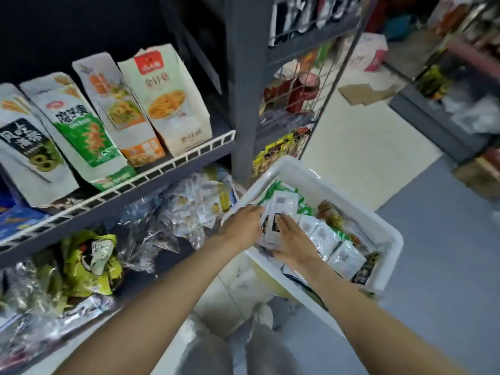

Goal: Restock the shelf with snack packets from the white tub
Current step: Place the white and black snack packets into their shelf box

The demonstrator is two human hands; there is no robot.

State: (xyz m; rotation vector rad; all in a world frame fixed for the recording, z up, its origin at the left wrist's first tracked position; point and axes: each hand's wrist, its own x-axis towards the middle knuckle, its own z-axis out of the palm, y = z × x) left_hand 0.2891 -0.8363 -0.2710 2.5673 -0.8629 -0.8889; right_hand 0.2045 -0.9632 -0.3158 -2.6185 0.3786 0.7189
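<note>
Grey floor [433, 266] and pale tiles are running under a dark shelf [162, 169] with a white wire rail, where tall bags [167, 98] are leaning in a row. Below that rail, crumpled packs [89, 255] are lying loose on the lower level. I am watching both hands working inside the tub [389, 234], which is sitting just right of the shelf post. My left hand [243, 226] is curling round the near edge of a stack of packets [281, 212] — the fingertips are hidden behind it. My right hand [293, 244] is pressing flat on the same stack, fingers straight and together. More packets are standing in a row just beyond the right hand, toward the tub's far wall.
</note>
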